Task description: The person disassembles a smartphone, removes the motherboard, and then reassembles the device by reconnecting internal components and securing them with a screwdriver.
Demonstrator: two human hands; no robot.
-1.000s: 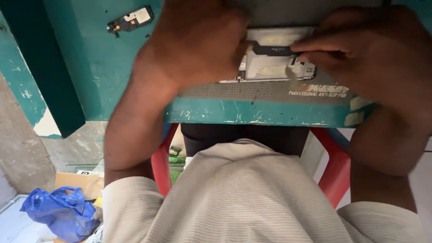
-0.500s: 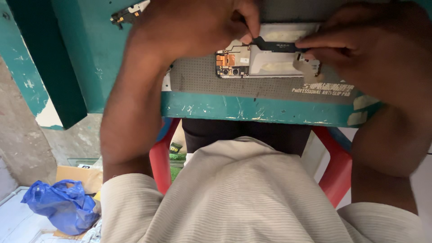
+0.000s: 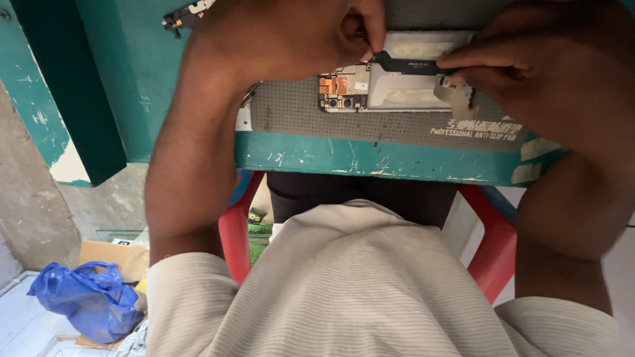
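both hands pinch black flex strip (image 3: 411, 65) over opened phone (image 3: 390, 89): left hand (image 3: 297, 36), right hand (image 3: 536, 63).

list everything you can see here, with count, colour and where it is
opened phone: 1, silver with copper patch, on the mat
black strip part: 1, black, across the phone, pinched at both ends
grey mat: 1, grey, on the table
table: 1, teal, chipped front edge
small circuit part: 1, black, table's far left
chair: 1, red, under the person
plastic bag: 1, blue, floor lower left
cardboard: 1, brown, beside the bag
shirt: 1, beige ribbed
left hand: pinching strip's left end
right hand: holding strip's right end
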